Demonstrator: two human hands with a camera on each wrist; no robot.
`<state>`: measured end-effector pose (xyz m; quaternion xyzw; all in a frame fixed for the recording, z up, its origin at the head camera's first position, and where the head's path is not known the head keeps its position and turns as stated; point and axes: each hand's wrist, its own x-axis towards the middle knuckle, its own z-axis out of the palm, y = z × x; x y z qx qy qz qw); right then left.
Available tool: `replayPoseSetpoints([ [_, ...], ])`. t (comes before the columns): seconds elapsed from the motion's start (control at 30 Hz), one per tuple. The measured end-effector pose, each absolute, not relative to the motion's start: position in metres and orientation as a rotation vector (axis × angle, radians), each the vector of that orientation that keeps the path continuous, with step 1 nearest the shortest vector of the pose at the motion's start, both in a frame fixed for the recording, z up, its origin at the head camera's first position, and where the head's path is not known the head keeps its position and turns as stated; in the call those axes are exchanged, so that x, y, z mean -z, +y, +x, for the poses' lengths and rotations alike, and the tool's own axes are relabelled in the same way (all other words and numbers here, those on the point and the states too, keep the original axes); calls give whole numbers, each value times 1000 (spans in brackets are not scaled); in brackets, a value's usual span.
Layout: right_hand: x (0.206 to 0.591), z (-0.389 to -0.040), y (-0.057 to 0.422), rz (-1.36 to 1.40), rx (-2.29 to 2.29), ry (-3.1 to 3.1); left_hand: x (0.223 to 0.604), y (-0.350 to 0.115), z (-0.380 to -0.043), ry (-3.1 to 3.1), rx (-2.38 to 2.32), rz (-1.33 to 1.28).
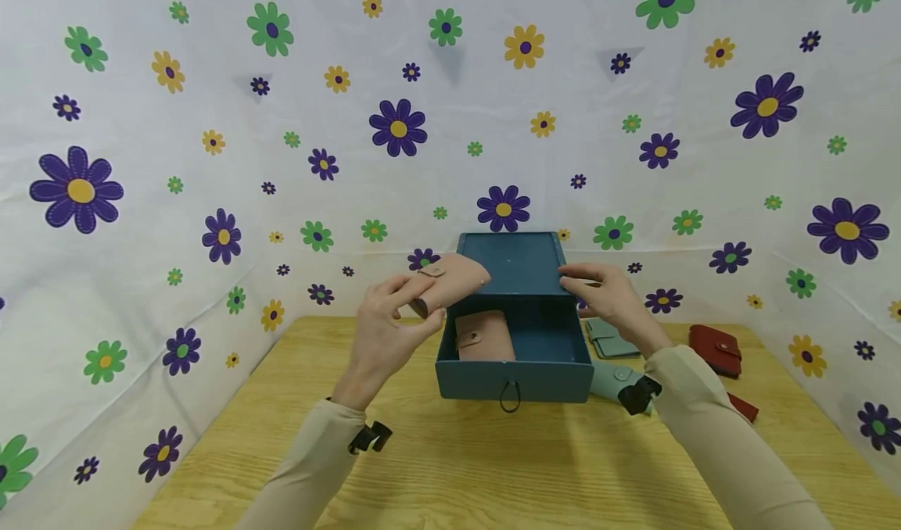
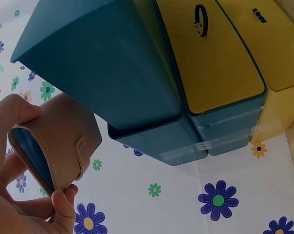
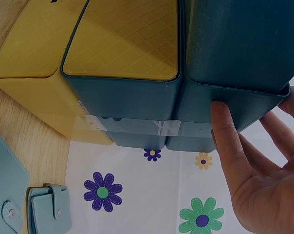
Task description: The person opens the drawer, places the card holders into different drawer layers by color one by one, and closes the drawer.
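Note:
A pink leather pouch [image 1: 454, 284] with a snap strap is pinched between the thumb and fingers of my left hand [image 1: 383, 331], above the left edge of a pulled-out blue drawer [image 1: 514, 383]. In the left wrist view the pouch's mouth gapes, showing a blue inside. A pink wallet [image 1: 486, 336] with a snap strap lies in the left part of the drawer. My right hand [image 1: 614, 295] touches the right edge of the blue cabinet [image 1: 514, 264]. In the right wrist view one fairly straight finger [image 3: 227, 131] rests against its wall.
Below the blue drawer, yellow-fronted units [image 2: 220, 58] form a taped stack. Right of it on the wooden table [image 1: 436, 467] lie a green wallet [image 1: 611, 338], a green snap case [image 1: 614, 377], a red wallet [image 1: 716, 350] and another red item [image 1: 743, 408]. Flowered cloth [image 1: 352, 139] hangs behind.

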<state>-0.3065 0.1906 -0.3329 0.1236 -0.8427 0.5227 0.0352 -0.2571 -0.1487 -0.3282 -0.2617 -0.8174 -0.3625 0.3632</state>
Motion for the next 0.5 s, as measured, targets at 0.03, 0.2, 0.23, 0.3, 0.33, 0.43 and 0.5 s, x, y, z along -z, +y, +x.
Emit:
replayPoseSetpoints([
  [0.03,333,-306,190,379,-1607,-2590,328,-148,-257,-2106,932,-674],
  [0.2,333,-306,191,371,-1607,-2595,328,-145,-254,-2113,930,-685],
  [0.23,333,-306,191,368,-1606,-2595,328,-144,-253,-2115,929,-685],
  [0.3,333,-306,190,363,-1605,-2596,327,-142,-251,-2123,935,-687],
  [0.33,333,-306,191,359,-1604,-2597,326,-141,-251,-2128,938,-685],
  [0.43,333,-306,190,363,-1597,-2597,326,-138,-248,-2137,949,-697],
  [0.5,333,-307,190,366,-1598,-2596,326,-135,-246,-2138,949,-714],
])
